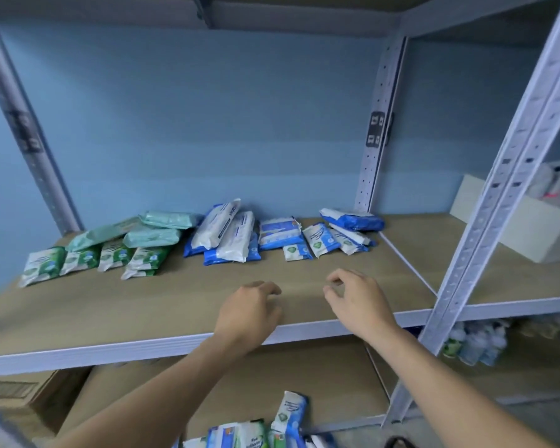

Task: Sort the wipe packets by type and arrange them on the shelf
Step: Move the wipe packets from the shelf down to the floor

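Observation:
Green and white wipe packets (78, 258) lie in a row at the shelf's back left, with pale mint packets (152, 236) stacked behind them. Blue and white packets (230, 237) lean in a pile at the middle, and smaller blue ones (324, 239) spread to their right. The brown shelf board (110, 312) carries them all. My left hand (249, 313) hovers over the front edge, fingers loosely curled, holding nothing. My right hand (356, 299) hangs beside it, fingers also loosely curled and empty. Both hands are well short of the packets.
More mixed packets (256, 431) lie on the lower shelf below my arms. A grey metal upright (485, 227) stands at the right. A white box (524, 227) sits on the neighbouring shelf, and bottles (476, 344) stand below it.

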Available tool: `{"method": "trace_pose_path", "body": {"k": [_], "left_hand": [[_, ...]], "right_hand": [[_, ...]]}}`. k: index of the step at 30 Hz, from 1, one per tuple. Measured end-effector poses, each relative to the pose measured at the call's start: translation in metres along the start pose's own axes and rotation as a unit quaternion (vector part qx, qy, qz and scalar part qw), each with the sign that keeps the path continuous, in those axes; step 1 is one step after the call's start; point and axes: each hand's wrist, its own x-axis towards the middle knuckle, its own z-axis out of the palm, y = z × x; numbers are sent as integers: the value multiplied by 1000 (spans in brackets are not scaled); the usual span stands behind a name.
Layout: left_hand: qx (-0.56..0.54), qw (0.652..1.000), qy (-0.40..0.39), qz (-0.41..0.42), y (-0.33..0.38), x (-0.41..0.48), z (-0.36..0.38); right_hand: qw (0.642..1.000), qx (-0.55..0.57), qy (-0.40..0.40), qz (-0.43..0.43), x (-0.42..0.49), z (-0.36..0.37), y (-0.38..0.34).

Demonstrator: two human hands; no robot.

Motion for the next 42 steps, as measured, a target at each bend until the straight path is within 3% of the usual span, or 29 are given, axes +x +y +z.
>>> {"method": "trace_pose_path", "body": {"k": [9, 15, 21, 29, 42], "left_hand": [[-54, 997, 36, -37, -9, 68, 38], [-94, 988, 103, -62, -17, 112, 62], [-107, 985, 117, -75, -23, 144, 74], [-129, 980, 123, -86, -25, 156, 78], [-88, 988, 111, -58, -23, 135, 71]], "right_hand": [[999, 23, 8, 43, 55, 28, 33], [996, 37, 58, 53, 82, 51, 48], [994, 51, 81, 59, 116, 73, 55], [985, 76, 132, 76, 148, 91, 62], [990, 71, 121, 34, 105, 70, 65]]}}
